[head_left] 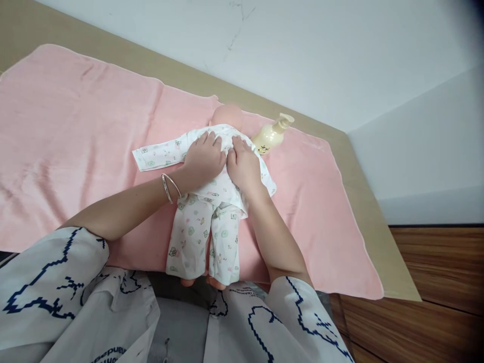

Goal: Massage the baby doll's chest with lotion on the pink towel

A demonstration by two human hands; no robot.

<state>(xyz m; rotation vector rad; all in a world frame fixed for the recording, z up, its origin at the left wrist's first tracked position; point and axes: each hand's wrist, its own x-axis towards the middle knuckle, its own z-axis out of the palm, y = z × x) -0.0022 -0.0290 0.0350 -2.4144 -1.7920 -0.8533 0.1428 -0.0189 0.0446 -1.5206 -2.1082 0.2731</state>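
Observation:
A baby doll point(227, 117) lies on its back on a pink towel point(75, 131), dressed in a white printed top and trousers point(204, 237). My left hand point(204, 157) lies flat on the doll's chest, fingers stretched out toward the collar, a silver bangle on the wrist. My right hand point(244, 164) lies beside it on the right half of the chest, fingers pointing up to the neckline. Both hands press on the top point(159, 154), whose left sleeve lies spread out. The doll's feet stick out at the near towel edge.
A cream pump bottle point(270, 136) lies on the towel just right of the doll's head, close to my right hand. The towel covers a beige table point(378, 222) against a white wall. Wooden floor point(434, 282) shows at the right.

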